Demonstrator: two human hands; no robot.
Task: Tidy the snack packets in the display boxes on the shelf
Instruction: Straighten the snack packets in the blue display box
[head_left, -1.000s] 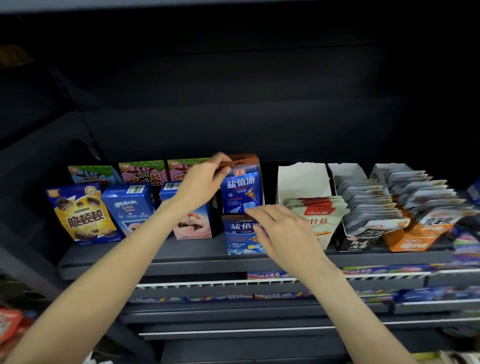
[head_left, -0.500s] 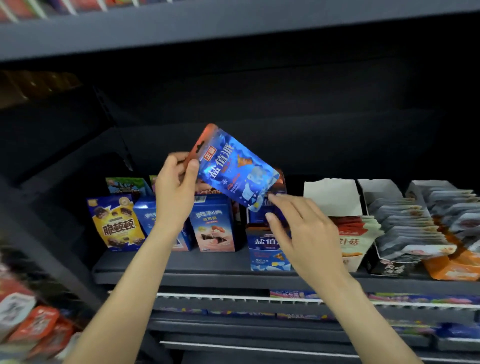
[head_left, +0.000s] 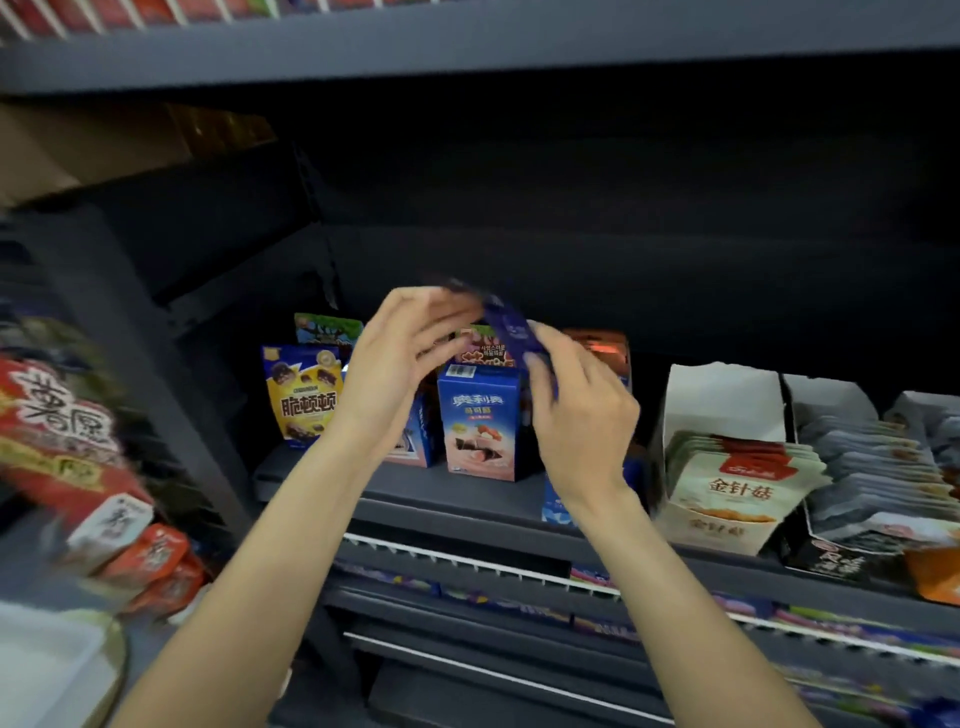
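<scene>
A blue snack packet (head_left: 506, 325), blurred and seen nearly edge-on, is held above the shelf between both hands. My left hand (head_left: 400, 358) pinches its upper end with the fingertips. My right hand (head_left: 582, 415) grips its lower end, thumb on the packet. Behind the right hand stand more packets of the same kind with orange tops (head_left: 597, 343). Their blue display box (head_left: 558, 506) shows only as a corner under my right wrist.
Blue Oreo boxes (head_left: 480, 415) and a yellow-blue packet (head_left: 304, 395) stand left of centre. A white display box of pale packets (head_left: 727, 467) and grey packets (head_left: 872, 467) are to the right. Red packets (head_left: 62, 431) hang at far left. Another shelf (head_left: 467, 47) is overhead.
My left hand lifted the blue packet out of its box and turned it. My right hand rose from the box front and took the packet's lower end. The view shifted right and up.
</scene>
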